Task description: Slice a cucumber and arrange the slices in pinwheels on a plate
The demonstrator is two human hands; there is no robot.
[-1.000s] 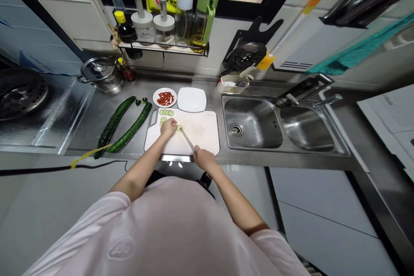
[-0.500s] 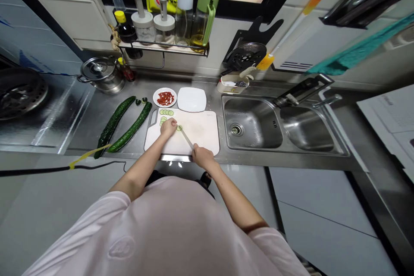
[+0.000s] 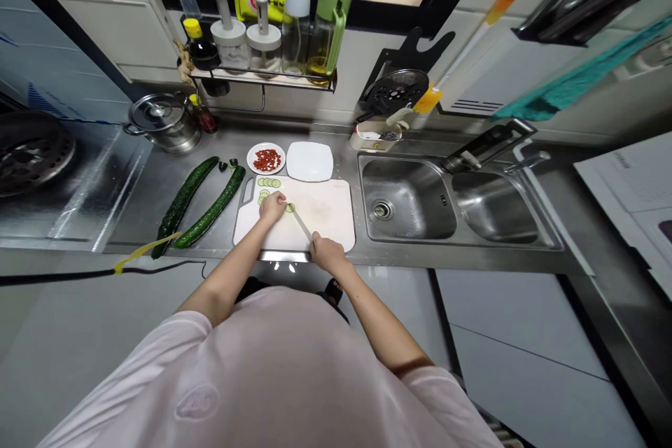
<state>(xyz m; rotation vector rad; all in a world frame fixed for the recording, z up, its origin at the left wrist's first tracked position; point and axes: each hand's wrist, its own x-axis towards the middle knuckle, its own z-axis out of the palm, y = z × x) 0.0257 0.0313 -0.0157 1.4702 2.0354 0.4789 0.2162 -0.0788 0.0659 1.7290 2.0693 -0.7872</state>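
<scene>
My right hand [image 3: 326, 252] is wrapped round the handle of a knife [image 3: 302, 225], whose blade slants up and left across a white cutting board [image 3: 333, 213]. At the blade's tip lies a thin round cucumber slice [image 3: 290, 208]. My left hand [image 3: 273, 207] is closed in a pinch at the left edge of that slice; its fingertips are small in view. Beyond my left hand, a row of cucumber slices [image 3: 269, 183] lies at the board's upper left, with more slices [image 3: 263, 194] just below, partly covered by the hand.
Two whole cucumbers [image 3: 185, 197] [image 3: 213, 211] with cut ends lie left of the board. Behind it stand a plate of chopped red pieces [image 3: 267, 159] and a white plate [image 3: 309, 161]. A double sink [image 3: 409, 199] is to the right, a lidded pot [image 3: 162, 122] to the left.
The view has shifted very slightly. Both hands, the knife and the cucumber slice keep almost the same places on the board.
</scene>
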